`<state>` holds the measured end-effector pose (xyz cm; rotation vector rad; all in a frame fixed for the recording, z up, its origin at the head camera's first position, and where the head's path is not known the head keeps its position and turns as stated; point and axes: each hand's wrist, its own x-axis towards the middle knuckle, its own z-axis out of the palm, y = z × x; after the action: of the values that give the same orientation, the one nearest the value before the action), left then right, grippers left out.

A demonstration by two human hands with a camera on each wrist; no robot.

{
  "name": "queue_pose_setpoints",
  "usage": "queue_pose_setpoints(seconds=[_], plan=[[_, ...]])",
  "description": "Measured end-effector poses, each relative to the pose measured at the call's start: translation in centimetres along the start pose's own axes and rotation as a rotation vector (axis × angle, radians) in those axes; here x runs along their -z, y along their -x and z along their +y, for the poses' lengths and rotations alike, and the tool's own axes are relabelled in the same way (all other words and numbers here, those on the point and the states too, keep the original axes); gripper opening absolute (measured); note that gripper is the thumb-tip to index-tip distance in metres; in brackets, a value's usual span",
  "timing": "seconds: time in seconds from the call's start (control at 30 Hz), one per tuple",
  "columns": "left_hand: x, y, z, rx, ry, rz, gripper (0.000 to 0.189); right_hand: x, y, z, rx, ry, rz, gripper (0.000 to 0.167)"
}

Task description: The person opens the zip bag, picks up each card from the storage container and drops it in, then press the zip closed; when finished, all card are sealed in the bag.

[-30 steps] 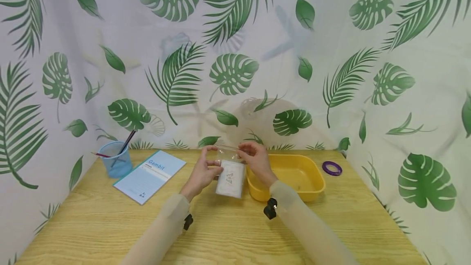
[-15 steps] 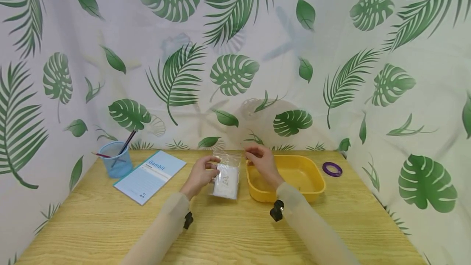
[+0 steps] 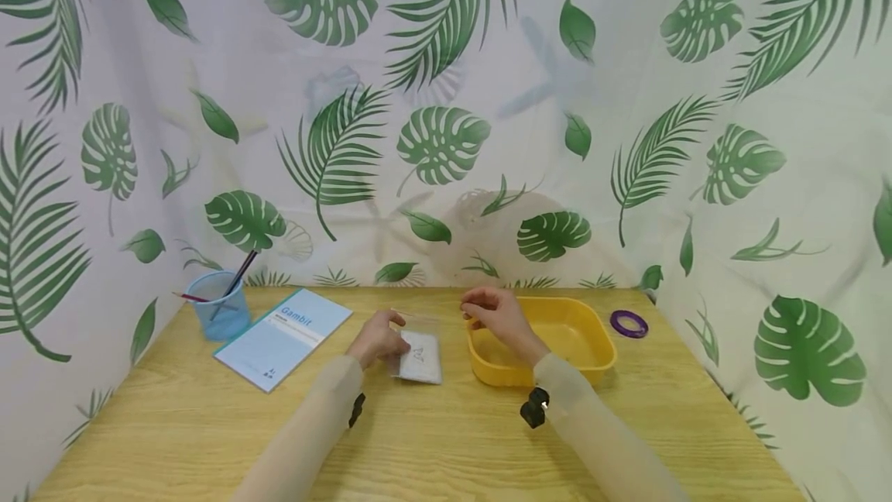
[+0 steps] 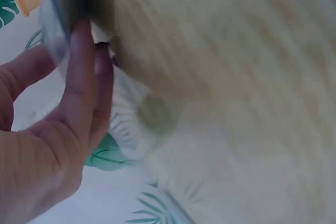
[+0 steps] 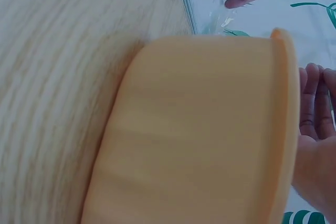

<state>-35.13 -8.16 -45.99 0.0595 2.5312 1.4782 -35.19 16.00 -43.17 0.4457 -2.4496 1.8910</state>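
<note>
A clear zip-lock bag (image 3: 420,361) with a flat white packet inside hangs close over the table, left of the yellow basin (image 3: 601,341) in the head view. My left hand (image 3: 376,338) pinches it by its left side between thumb and fingers. Up close in the left wrist view, the thumb and fingers of that hand (image 4: 63,124) meet the bag's edge. My right hand (image 3: 503,318) hovers at the basin's left rim, its fingers loosely bent with nothing between them. In the right wrist view the basin's wall (image 5: 194,129) covers part of this hand (image 5: 317,150).
A blue mesh cup (image 3: 224,320) with pens and a pencil stands at the back left, beside a light blue notebook (image 3: 282,339). Right of the basin lies a purple ring (image 3: 629,324). Leaf-print cloth (image 3: 446,146) walls in the wooden table (image 3: 446,448).
My right hand has let go of the bag's top and moved right to the basin's rim. My left hand has lowered the bag and tilted it toward the table.
</note>
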Motion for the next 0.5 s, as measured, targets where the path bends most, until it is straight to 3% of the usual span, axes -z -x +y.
queue_pose_setpoints(seconds=[0.17,0.37,0.5], plan=[[0.3,0.8,0.4,-0.027,-0.027,-0.047,0.04,0.3,0.4,-0.5,-0.029,-0.001,-0.043,0.02],[1.4,1.1,-0.3,-0.05,0.041,-0.1,0.041,0.4,0.7,-0.2,-0.037,-0.006,-0.049,0.021],[2.3,1.3,-0.9,-0.05,0.086,-0.099,0.039,0.7,0.7,0.4,-0.046,-0.013,-0.044,0.02]])
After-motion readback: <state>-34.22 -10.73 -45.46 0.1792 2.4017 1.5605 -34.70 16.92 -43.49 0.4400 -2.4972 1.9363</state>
